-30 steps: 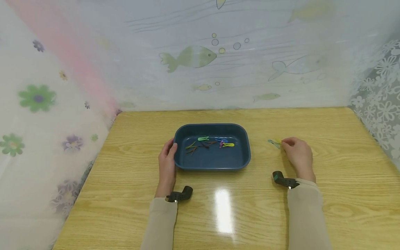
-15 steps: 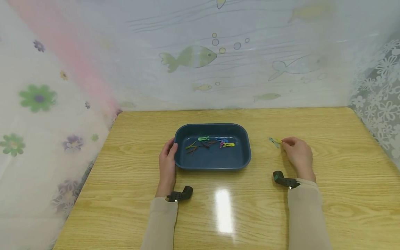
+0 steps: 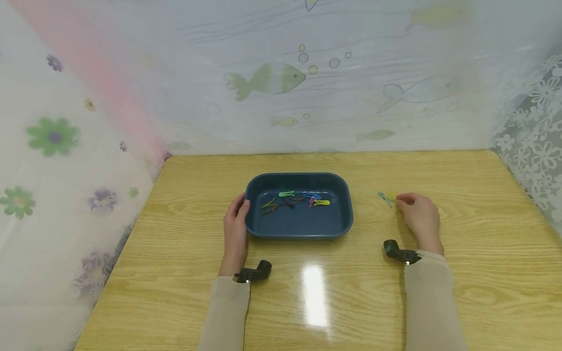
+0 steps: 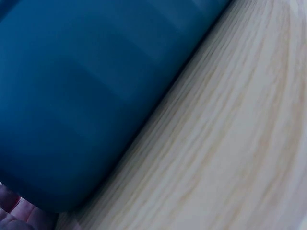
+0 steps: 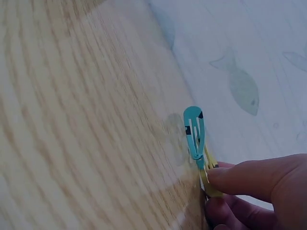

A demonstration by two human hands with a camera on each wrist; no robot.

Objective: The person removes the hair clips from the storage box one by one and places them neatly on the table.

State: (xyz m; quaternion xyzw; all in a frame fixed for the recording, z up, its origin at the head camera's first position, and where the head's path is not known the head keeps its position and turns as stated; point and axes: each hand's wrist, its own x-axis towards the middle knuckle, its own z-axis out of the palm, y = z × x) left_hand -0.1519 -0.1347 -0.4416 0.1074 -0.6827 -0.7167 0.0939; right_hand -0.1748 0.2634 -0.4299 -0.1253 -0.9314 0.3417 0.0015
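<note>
My right hand [image 3: 419,217] is over the table's right side, pinching a yellow snap hair clip [image 5: 211,187] between thumb and fingers. A teal snap hair clip [image 5: 194,125] with dark marks sticks out beyond the fingertips, touching or overlapping the yellow one; whether they are linked I cannot tell. My left hand [image 3: 235,224] grips the left side of a dark blue plastic tub [image 3: 298,237], thumb at the rim. Only a few fingers [image 4: 21,213] show by the tub's corner in the left wrist view. Inside the tub lie green [image 3: 286,194], yellow [image 3: 322,203], blue, pink and several dark brownish clips.
The wood-grain table [image 3: 351,292] runs back to a curtain [image 3: 333,112] printed with fish. Flowered sheets hang at the left [image 3: 52,204] and right. A bright light reflection lies on the table in front of the tub.
The teal clip's visible end has shifted and turned slightly at my right fingertips. My left hand and the tub have stayed in place.
</note>
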